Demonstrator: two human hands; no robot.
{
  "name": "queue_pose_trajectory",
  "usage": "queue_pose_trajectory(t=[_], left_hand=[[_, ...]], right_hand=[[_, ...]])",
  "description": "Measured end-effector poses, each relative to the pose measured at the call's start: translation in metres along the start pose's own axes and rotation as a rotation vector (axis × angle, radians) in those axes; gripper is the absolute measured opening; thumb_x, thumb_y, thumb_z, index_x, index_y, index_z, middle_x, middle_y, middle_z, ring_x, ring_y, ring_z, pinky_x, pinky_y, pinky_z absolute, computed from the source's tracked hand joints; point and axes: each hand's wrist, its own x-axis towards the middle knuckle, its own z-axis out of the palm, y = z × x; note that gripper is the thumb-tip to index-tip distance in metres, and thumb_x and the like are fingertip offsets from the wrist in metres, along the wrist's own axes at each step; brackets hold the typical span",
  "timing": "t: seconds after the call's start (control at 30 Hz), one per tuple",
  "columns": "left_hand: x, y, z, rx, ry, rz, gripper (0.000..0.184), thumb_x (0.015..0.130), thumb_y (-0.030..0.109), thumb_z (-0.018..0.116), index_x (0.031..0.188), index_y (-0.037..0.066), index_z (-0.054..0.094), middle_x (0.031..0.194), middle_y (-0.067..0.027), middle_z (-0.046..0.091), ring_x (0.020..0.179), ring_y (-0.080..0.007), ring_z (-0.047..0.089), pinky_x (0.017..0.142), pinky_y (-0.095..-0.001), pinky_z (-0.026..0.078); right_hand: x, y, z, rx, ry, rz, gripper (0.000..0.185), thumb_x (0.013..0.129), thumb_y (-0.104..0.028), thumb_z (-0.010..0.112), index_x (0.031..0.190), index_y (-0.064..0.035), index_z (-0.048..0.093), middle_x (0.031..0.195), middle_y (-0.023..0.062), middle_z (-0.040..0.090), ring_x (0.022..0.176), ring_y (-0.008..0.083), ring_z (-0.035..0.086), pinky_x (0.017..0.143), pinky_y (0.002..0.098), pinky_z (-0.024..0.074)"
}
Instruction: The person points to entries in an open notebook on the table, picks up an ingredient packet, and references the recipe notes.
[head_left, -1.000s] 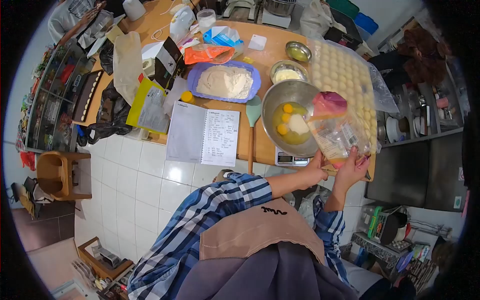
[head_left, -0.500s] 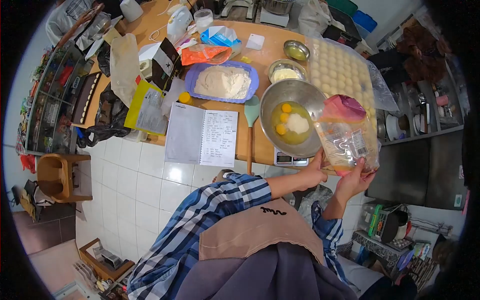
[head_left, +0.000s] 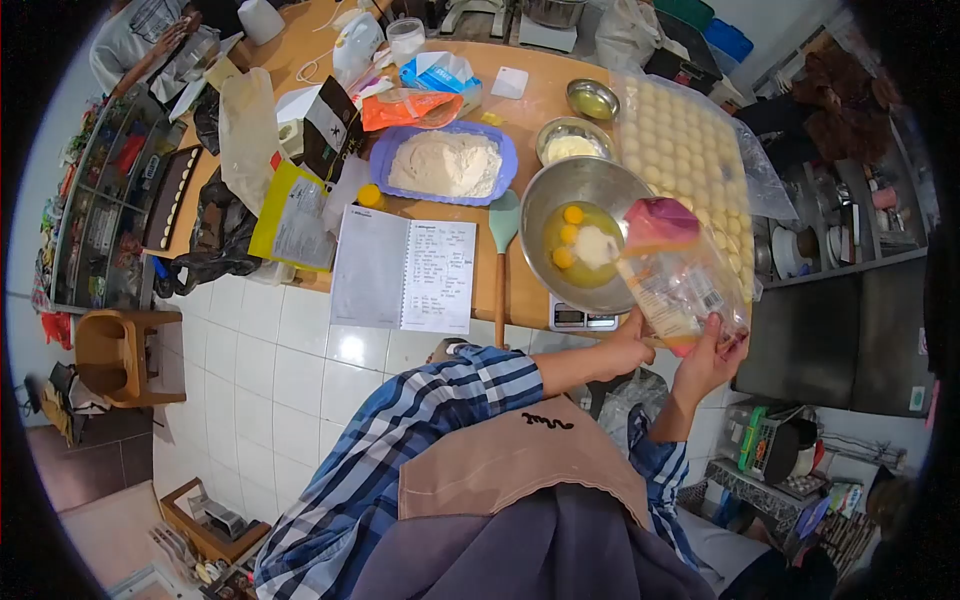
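Note:
A clear plastic packet [head_left: 675,285] with orange and pink print and a barcode leans over the right side of a metal mixing bowl [head_left: 540,205], its pink end above the rim. My right hand [head_left: 708,360] grips the packet's lower end. Close by, my left hand [head_left: 628,345] holds the packet's lower left side; its forefinger points upward, and the fingertips are partly hidden. Egg yolks [head_left: 572,215] lie in egg white inside the bowl, beside a pale heap [head_left: 597,246]. Under the bowl, a digital scale [head_left: 583,318] shows its front edge.
Left of the bowl are a spatula [head_left: 502,270], an open notebook [head_left: 440,275] and a purple tub of flour [head_left: 380,165]. Small metal bowls [head_left: 595,100] stand behind. Rows of pale dough balls [head_left: 690,130] lie under plastic at right. Another person's hands [head_left: 175,35] show far left.
The packet has shifted left, tipping farther over the bowl. My right hand has moved slightly left with it, while my left hand has barely moved. The other person's hands have shifted.

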Motion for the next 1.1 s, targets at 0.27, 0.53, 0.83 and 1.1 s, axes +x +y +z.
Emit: queue_pose_trajectory(t=[0.27, 0.53, 0.83, 1.1], left_hand=[[-0.004, 0.004, 0.001, -0.076, -0.078, 0.057, 0.095, 0.055, -0.014, 0.045, 0.135, 0.008, 0.000, 0.137, -0.0098, 0.020, 0.127, -0.0242, 0.023, 0.096, -0.0320, 0.028], [0.001, -0.007, -0.001, -0.069, -0.108, 0.063, 0.102, 0.052, -0.015, 0.044, 0.136, 0.014, -0.007, 0.141, -0.0072, 0.013, 0.127, -0.0271, 0.023, 0.094, -0.0333, 0.030], [0.006, -0.011, -0.003, -0.083, -0.034, 0.064, 0.107, 0.052, -0.016, 0.045, 0.137, 0.020, -0.007, 0.142, -0.0044, 0.012, 0.119, -0.0252, 0.032, 0.077, -0.0279, 0.040], [0.008, -0.013, -0.009, -0.089, 0.008, 0.077, 0.100, 0.053, -0.016, 0.044, 0.137, 0.017, -0.001, 0.137, -0.0050, 0.023, 0.119, -0.0244, 0.032, 0.080, -0.0304, 0.040]], right_hand=[[0.006, -0.007, -0.007, -0.063, 0.016, -0.005, 0.032, 0.082, -0.005, 0.055, 0.111, 0.0047, 0.043, 0.107, 0.0121, 0.052, 0.092, 0.0156, 0.051, 0.080, 0.0259, 0.0414], [0.011, -0.002, -0.002, -0.108, 0.013, -0.019, 0.033, 0.082, -0.005, 0.056, 0.110, 0.0051, 0.043, 0.106, 0.0116, 0.053, 0.093, 0.0155, 0.051, 0.081, 0.0261, 0.0409], [0.020, 0.024, 0.013, -0.152, -0.066, -0.066, 0.036, 0.082, -0.007, 0.057, 0.111, 0.0068, 0.041, 0.105, 0.0138, 0.052, 0.094, 0.0181, 0.051, 0.080, 0.0287, 0.0415], [0.012, 0.015, 0.023, -0.016, -0.127, -0.026, 0.032, 0.082, -0.005, 0.054, 0.110, 0.0059, 0.042, 0.104, 0.0123, 0.051, 0.092, 0.0173, 0.051, 0.080, 0.0277, 0.0412]])
